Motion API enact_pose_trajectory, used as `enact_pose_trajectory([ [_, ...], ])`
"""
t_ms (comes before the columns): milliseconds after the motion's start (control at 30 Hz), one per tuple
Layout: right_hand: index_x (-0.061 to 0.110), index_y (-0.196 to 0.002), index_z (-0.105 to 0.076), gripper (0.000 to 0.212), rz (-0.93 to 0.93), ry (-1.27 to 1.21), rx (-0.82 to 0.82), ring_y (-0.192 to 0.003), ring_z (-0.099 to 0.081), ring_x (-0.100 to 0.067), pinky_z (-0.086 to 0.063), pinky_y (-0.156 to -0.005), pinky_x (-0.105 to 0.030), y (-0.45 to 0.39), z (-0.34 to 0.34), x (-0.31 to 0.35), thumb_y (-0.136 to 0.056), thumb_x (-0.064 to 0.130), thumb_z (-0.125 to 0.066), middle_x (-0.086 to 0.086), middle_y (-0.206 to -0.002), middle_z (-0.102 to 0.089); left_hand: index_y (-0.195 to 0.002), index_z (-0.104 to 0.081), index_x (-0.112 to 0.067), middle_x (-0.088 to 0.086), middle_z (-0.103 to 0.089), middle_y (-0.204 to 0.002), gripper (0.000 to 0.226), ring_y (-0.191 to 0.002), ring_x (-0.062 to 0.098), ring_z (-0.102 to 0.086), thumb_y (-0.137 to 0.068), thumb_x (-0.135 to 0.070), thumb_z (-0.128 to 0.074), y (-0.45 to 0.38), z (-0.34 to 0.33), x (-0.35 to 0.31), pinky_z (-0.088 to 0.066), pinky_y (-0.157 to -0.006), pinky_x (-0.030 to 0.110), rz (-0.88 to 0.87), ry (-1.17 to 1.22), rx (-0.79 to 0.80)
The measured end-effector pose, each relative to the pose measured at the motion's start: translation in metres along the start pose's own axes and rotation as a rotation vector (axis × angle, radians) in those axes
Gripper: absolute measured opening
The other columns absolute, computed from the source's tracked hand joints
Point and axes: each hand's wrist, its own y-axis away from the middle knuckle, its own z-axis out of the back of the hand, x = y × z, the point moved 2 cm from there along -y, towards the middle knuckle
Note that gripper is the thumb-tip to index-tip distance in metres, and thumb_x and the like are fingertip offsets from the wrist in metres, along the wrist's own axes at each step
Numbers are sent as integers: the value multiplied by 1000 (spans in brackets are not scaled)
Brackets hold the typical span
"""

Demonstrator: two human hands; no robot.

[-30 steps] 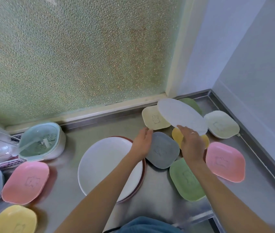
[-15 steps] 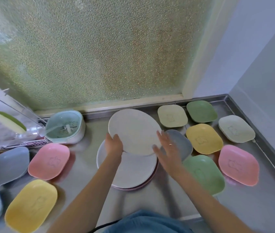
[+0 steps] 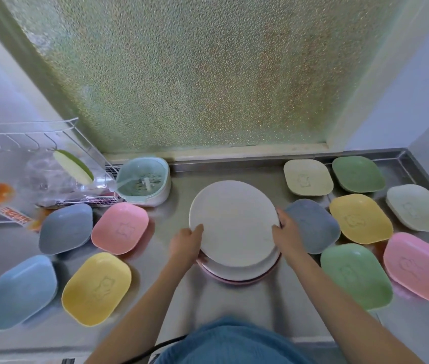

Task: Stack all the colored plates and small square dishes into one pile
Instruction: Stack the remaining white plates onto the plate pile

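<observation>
**Pile barely started, loads of dishes left**

So the pile (image 3: pixel 237 271) sits mid-tabletop (image 3: pixel 234 306), looks like three round plates so far: a pinkish one at the bottom, a white one, and a cream plate (image 3: pixel 234 222) on top. Left hand (image 3: pixel 186 244) and right hand (image 3: pixel 287 236) grip that top plate by opposite rims, fingers clamped on its edges, seemingly squaring it up. Every square dish is loose on the tabletop: four on the left, like the yellow dish (image 3: pixel 96 287), seven on the right, like the grey dish (image 3: pixel 313 227) by the right hand. I'd say well under halfway.
</observation>
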Motion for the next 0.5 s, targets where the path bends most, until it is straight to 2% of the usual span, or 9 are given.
enact_pose_trajectory([
  [67, 16, -133, -51, 56, -3, 2, -6, -113, -52, -22, -37, -84, -28, -2, 0, -2, -83, -5, -39, -5, -124, -60, -65, -58, -3, 5, -61, -43, 50, -41, 21, -62, -96, -35, -35, -2, 2, 9, -46, -44, 24, -18, -89, 49],
  [133, 17, -132, -52, 58, -11, 16, -16, -109, -52, -21, -37, -82, -28, -4, 0, -2, -82, -6, -37, -6, -125, -60, -56, -54, -4, 4, -55, -34, 52, -32, 18, -57, -96, -29, -32, -3, 3, 15, -40, -40, 20, -49, -161, 86],
  [200, 18, -133, -51, 61, -1, 14, -29, -112, -52, -23, -38, -83, -28, -4, 1, -1, -81, -7, -35, -6, -127, -60, -53, -54, -4, 8, -58, -41, 50, -33, 21, -56, -93, -26, -33, -2, 7, 16, -48, -47, 23, -88, -240, 107],
  [267, 18, -135, -50, 62, 7, 16, -45, -116, -51, -27, -39, -86, -28, -3, 0, 0, -82, -8, -33, -7, -129, -58, -52, -54, -6, 12, -62, -52, 50, -41, 26, -59, -92, -25, -30, 0, 10, 16, -53, -62, 27, -130, -431, 176],
  [367, 19, -135, -49, 61, 15, 54, -57, -116, -50, -29, -41, -89, -33, -4, -6, 1, -83, -8, -30, -8, -130, -57, -54, -56, -7, 9, -64, -55, 46, -52, 27, -65, -87, -23, -29, 4, 14, 13, -51, -69, 23, -126, -668, 293],
  [433, 20, -135, -49, 57, -6, 58, -81, -116, -51, -31, -43, -94, -39, -6, -11, 0, -86, -4, -31, -10, -131, -57, -69, -61, -7, 10, -70, -68, 42, -63, 28, -69, -88, -29, -31, 2, 17, 11, -53, -76, 25, -158, -750, 239],
  [500, 18, -134, -50, 50, -41, 53, -97, -115, -52, -31, -42, -96, -41, -7, -12, -1, -92, 0, -32, -11, -128, -57, -87, -63, -5, 12, -72, -86, 47, -81, 31, -70, -92, -40, -32, -6, 21, 12, -53, -83, 33, -214, -787, 68],
])
